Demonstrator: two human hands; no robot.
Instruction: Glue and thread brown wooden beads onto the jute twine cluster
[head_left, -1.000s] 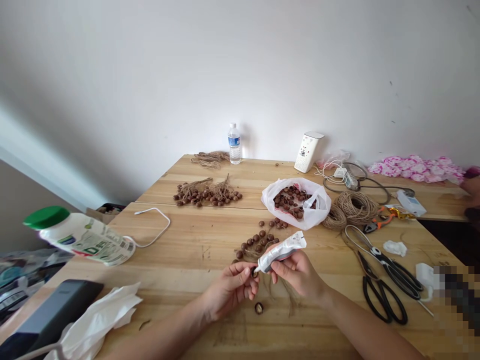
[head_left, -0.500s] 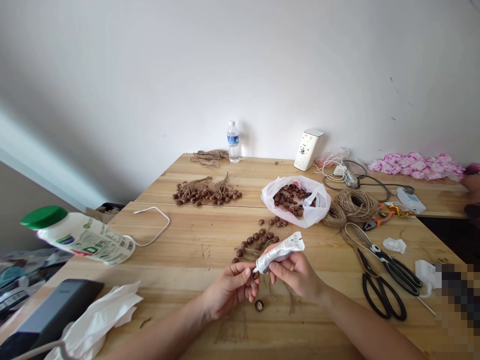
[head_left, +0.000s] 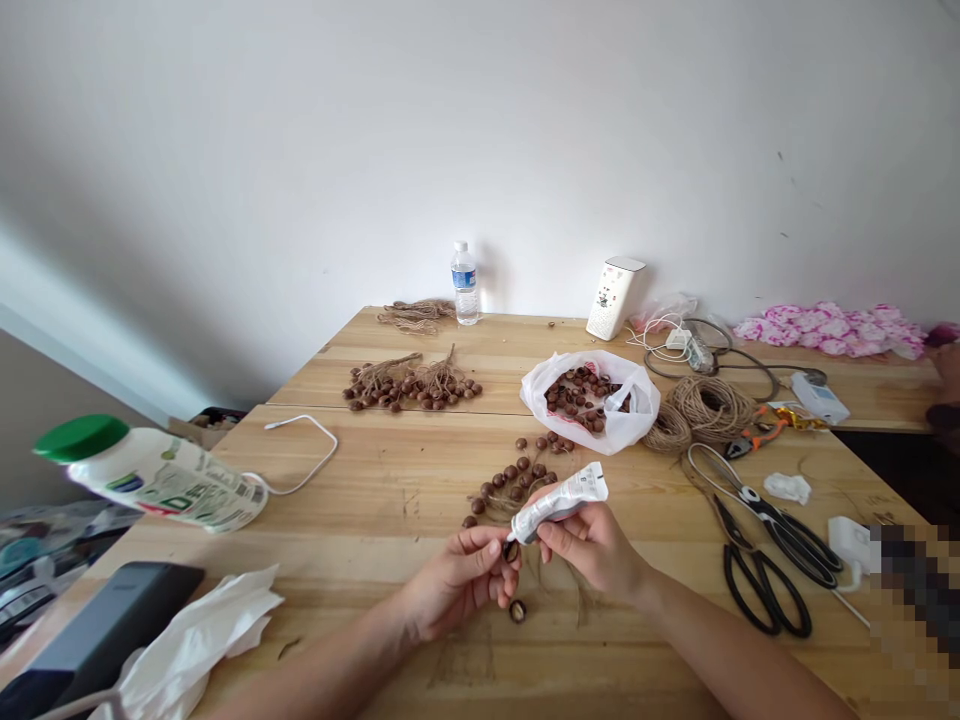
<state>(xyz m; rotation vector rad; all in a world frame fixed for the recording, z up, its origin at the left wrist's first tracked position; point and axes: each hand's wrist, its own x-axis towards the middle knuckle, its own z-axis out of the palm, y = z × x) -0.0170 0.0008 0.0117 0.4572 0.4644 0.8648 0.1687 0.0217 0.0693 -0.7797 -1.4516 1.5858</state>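
My left hand [head_left: 472,570] pinches a small brown nut shell half [head_left: 511,551] with its hollow side showing. In my right hand [head_left: 589,540] is a white squeeze tube [head_left: 562,500], tilted so its nozzle meets the shell's rim. Whether anything is coming out of the nozzle is too small to tell. Another shell half [head_left: 517,610] lies on the table just below my left hand. Beyond my hands sit several round brown nuts [head_left: 501,482] with twine strands among them, partly hidden by the tube and my fingers.
A white plastic bag [head_left: 637,425] of shells stands behind, beside twine rolls [head_left: 709,405]. Scissors [head_left: 765,590] and pliers [head_left: 742,440] lie right. Nut bunches on twine [head_left: 412,385] and a water bottle [head_left: 465,285] are farther back. A green-capped bottle [head_left: 172,475] stands left near tissue [head_left: 217,625].
Both hands hold nearly the same pose, the tube nozzle staying at the shell. The shell looks slightly turned, and the whole view has shifted a little.
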